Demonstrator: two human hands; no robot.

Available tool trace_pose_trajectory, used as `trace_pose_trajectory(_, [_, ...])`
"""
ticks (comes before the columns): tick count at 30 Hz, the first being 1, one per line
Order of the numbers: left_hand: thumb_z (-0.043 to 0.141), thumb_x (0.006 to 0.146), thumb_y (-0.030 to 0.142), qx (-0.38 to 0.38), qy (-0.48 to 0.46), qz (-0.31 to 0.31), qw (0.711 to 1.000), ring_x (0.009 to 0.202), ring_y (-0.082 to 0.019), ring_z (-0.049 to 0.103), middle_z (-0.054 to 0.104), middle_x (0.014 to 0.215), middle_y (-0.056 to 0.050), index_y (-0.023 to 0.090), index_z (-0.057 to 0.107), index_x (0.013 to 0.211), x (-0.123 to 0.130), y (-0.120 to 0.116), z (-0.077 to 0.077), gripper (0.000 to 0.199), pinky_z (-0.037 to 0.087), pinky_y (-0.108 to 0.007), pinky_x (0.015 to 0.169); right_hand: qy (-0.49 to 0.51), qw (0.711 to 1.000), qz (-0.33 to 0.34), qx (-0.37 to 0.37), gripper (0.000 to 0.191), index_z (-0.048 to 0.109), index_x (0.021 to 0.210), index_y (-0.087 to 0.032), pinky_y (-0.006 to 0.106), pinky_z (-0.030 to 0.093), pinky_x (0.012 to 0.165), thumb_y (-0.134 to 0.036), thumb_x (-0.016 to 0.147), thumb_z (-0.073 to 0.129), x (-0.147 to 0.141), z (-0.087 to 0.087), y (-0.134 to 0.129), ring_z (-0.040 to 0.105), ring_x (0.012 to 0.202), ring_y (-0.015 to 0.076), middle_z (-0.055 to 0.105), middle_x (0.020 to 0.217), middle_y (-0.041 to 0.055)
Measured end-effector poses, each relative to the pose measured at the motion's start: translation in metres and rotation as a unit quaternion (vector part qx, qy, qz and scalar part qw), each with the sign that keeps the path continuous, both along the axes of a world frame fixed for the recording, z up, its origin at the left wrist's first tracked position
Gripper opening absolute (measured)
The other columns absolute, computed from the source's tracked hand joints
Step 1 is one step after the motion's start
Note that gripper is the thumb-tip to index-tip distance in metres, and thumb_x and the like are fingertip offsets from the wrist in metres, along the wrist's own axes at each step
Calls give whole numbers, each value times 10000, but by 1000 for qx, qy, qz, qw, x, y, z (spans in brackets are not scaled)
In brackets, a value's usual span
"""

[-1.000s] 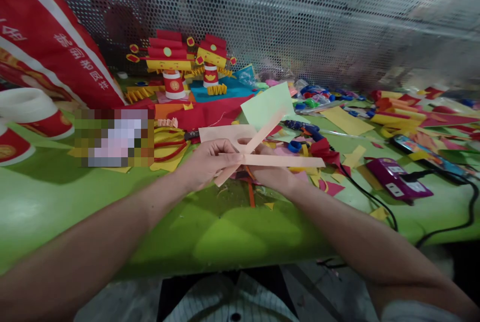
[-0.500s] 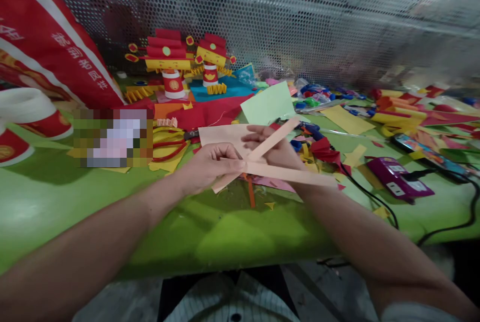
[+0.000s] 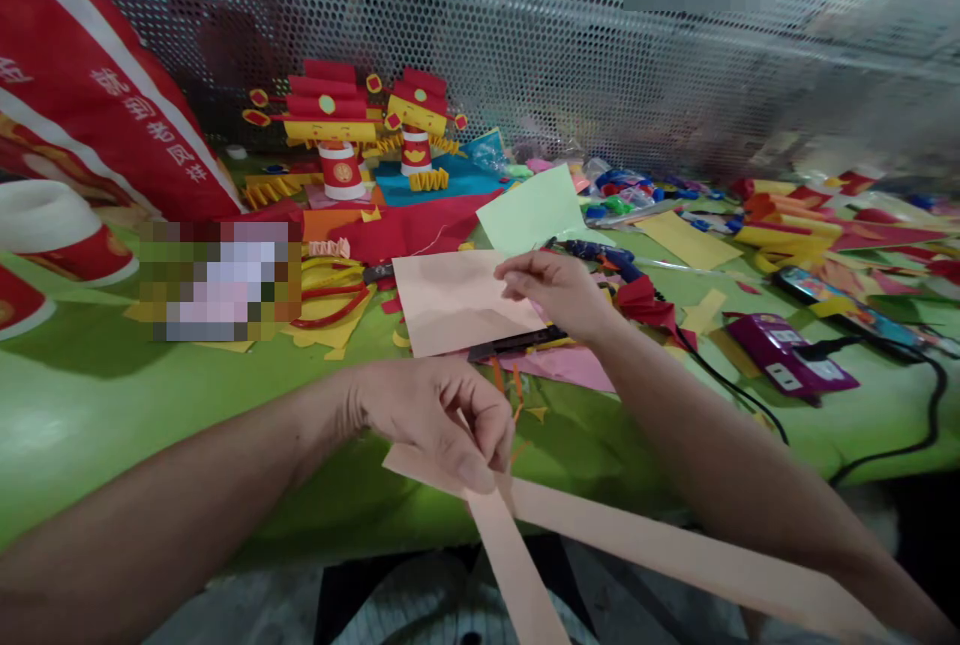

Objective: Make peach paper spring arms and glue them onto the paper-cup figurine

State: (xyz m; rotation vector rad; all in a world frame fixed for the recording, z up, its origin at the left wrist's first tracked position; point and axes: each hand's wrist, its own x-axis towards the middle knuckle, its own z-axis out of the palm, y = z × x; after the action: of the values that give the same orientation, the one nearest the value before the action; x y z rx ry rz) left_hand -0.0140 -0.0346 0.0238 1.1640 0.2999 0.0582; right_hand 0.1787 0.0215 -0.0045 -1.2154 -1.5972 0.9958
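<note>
Single head view, worn by the person; looks forward and steeply down over the green desk (image 3: 75, 385). Close in: left forearm (image 3: 195, 485) enters from 8 o'clock, right forearm (image 3: 735, 455) from 4. Left hand (image 3: 442, 425) below frame centre, toward 6–7 o'clock; right hand (image 3: 559, 295) just off centre at 3. Striped clothing (image 3: 420, 600) at 6 o'clock, seen from above. Perforated panel (image 3: 487, 25) backs the scene at 12, farther off.

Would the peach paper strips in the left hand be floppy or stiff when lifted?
The peach paper strips look thin, so they are probably light and easily bent. The left hand pinches them near one end, so the long free parts would likely sway. Yet they stick out fairly straight, suggesting some stiffness.
</note>
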Motion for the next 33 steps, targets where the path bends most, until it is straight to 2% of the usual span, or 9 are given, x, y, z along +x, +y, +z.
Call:
trace_pose_trajectory(3, [794, 545, 279, 5, -4, 57, 998, 557, -126, 518, 587, 589, -21, 166, 588, 480, -1, 3, 0, 243, 403, -241, 504, -38, 989, 120, -83, 142, 650, 790, -166, 238, 465, 528, -268, 695, 619, -3, 3, -11, 573, 525, 101, 632, 638, -3])
trace_pose_trajectory(7, [804, 507, 323, 11, -37, 226, 973, 514, -115, 537, 613, 589, -23, 169, 594, 477, -10, 15, 0, 263, 409, -214, 450, -51, 943, 289, -159, 143, 673, 806, -172, 228, 463, 513, -261, 702, 631, 1, 11, -20, 612, 593, 125, 678, 730, 13])
trace_pose_trajectory(9, [811, 492, 284, 24, -60, 309, 949, 500, -104, 532, 580, 551, 1, 167, 587, 468, -15, 23, 1, 254, 452, -223, 480, -56, 924, 339, -164, 131, 686, 776, -170, 224, 461, 511, -259, 686, 653, 4, 16, -23, 617, 608, 135, 681, 704, 13])
trace_pose_trajectory(12, [804, 503, 233, 47, -83, 400, 912, 545, -95, 548, 568, 564, 24, 162, 573, 477, -20, 34, 0, 243, 526, -279, 641, -60, 910, 367, -184, 135, 685, 745, -156, 232, 471, 505, -253, 652, 694, 6, 25, -25, 620, 579, 142, 676, 644, 17])
trace_pose_trajectory(16, [782, 529, 188, 39, -95, 458, 883, 610, -90, 573, 577, 588, 41, 156, 563, 511, -20, 43, -9, 221, 519, -336, 804, 0, 937, 304, -170, 151, 667, 756, -153, 236, 496, 558, -276, 672, 694, 4, 29, -28, 619, 592, 120, 672, 645, 12])
trace_pose_trajectory(22, [783, 519, 167, 18, -36, 516, 856, 596, -96, 612, 578, 506, 46, 151, 559, 520, -17, 52, -23, 225, 502, -256, 743, 44, 985, 149, -77, 144, 630, 648, -152, 189, 414, 430, -282, 657, 691, 4, 20, -16, 481, 417, 56, 566, 491, -39])
trace_pose_trajectory(26, [763, 561, 156, 15, -38, 528, 848, 617, -91, 625, 586, 513, 42, 156, 553, 528, -15, 53, -25, 213, 485, -210, 699, 62, 994, 40, -84, 121, 635, 704, -144, 184, 362, 377, -226, 632, 687, -2, 7, -6, 422, 373, 36, 555, 512, -48])
trace_pose_trajectory(30, [746, 580, 159, 21, -22, 506, 862, 625, -98, 620, 592, 529, 37, 160, 556, 535, -10, 47, -24, 195, 473, -198, 628, 111, 983, 47, -137, 195, 601, 643, -156, 191, 370, 388, -336, 653, 678, -14, -1, -9, 465, 406, 59, 533, 477, -37])
trace_pose_trajectory(33, [750, 561, 187, 60, -6, 474, 879, 497, -62, 531, 580, 513, 41, 153, 558, 522, -7, 41, -25, 199, 396, -172, 477, 193, 965, 72, -161, 318, 608, 695, -168, 195, 354, 366, -466, 622, 690, -20, 0, -14, 462, 401, 66, 547, 501, -33])
